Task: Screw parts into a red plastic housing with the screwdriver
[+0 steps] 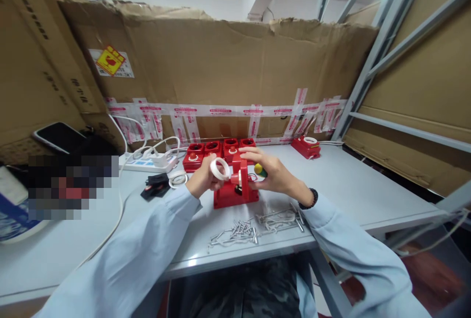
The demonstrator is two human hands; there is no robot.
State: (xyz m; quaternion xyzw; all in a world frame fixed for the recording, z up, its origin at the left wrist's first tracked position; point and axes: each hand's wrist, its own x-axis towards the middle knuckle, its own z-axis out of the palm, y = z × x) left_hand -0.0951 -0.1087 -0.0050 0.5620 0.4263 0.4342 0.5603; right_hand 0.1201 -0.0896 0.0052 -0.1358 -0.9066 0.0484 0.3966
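Observation:
My left hand (201, 180) is closed on a white plastic ring (220, 169), held up with its opening toward me. Just right of the ring stands an opened red plastic housing (234, 199), its upper part upright on a flat base. A red button, thin wires and a dark part show inside. My right hand (270, 173) grips the housing's upright part, fingers over the top and thumb low. A screwdriver (260, 170) with a yellow-green handle is tucked in that same hand; its shaft is hidden. In front of the housing lie several loose screws (243, 232) and longer metal pins (281, 220).
Several red units (194, 160) line the back by the cardboard wall (221, 63). Another red unit (306, 146) with a white ring stands back right. Left are white rings (178, 179), black pouches (155, 186), a power strip (149, 161) and a phone (59, 137). The table's front edge is near.

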